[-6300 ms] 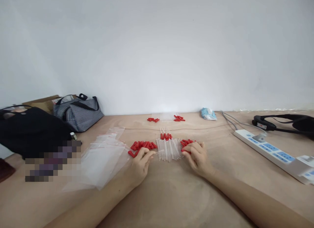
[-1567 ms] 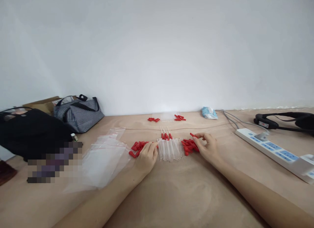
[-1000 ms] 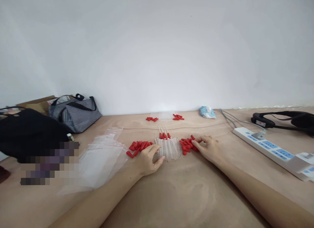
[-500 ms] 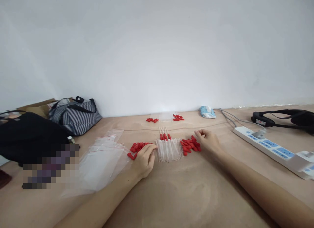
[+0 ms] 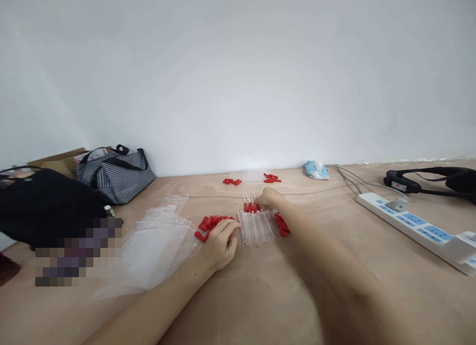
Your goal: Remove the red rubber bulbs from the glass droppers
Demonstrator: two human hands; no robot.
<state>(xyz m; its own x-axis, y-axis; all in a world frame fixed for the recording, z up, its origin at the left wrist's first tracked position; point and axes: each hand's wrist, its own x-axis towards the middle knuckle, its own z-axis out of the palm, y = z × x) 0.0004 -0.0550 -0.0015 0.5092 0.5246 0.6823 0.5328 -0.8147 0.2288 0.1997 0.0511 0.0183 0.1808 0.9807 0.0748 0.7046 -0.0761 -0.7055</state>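
Note:
My left hand (image 5: 220, 242) rests on the table, fingers loosely bent and a little apart from the thumb, their tips by the left edge of a row of clear tubes (image 5: 258, 228). Beside it lies a pile of red rubber bulbs (image 5: 211, 222), partly covered by the hand. My right hand (image 5: 270, 198) reaches over the far side of the row, fingers pinched down at the red bulbs (image 5: 252, 207) fitted on a few tubes. What those fingertips hold is hidden. Another pile of red bulbs (image 5: 281, 225) shows partly behind my right forearm.
Zip bags (image 5: 148, 251) overlap on the left, near a striped bag (image 5: 117, 176) and a black bag (image 5: 48, 206). More red bulbs (image 5: 231, 181) and tubes (image 5: 253, 176) lie by the wall. At right are a tissue pack (image 5: 317, 170), power strip (image 5: 412, 226) and black headset (image 5: 405, 181).
My right hand has moved left and away from me, from beside the right pile of bulbs to the bulb-fitted tubes. My left hand has stayed by the tubes.

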